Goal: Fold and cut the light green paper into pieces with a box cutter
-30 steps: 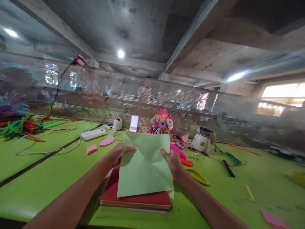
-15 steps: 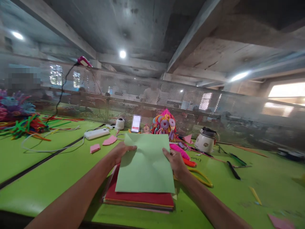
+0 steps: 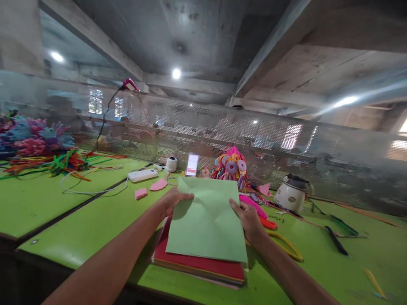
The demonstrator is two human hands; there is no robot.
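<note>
A light green sheet of paper (image 3: 208, 226) is held up by its two sides, slightly creased in the middle. My left hand (image 3: 173, 201) is closed on its left edge, with the thumb lying on the front face. On the opposite edge, my right hand (image 3: 249, 218) grips the sheet in the same way, thumb in front and fingers mostly hidden behind. Below the sheet lies a stack of coloured paper (image 3: 203, 267) with a red piece on top, near the table's front edge. The green sheet covers most of the stack.
Behind the sheet stand a colourful tasselled craft piece (image 3: 230, 167) and a phone (image 3: 192, 165). To the right are a white kettle-like pot (image 3: 291, 195), a yellow loop (image 3: 288, 248) and a black-handled tool (image 3: 336, 241). A white power strip (image 3: 143, 175) and pink paper scraps (image 3: 158, 184) lie left.
The view has turned slightly left, so everything appears further right. Both hands keep hold of the green sheet over the stack.
</note>
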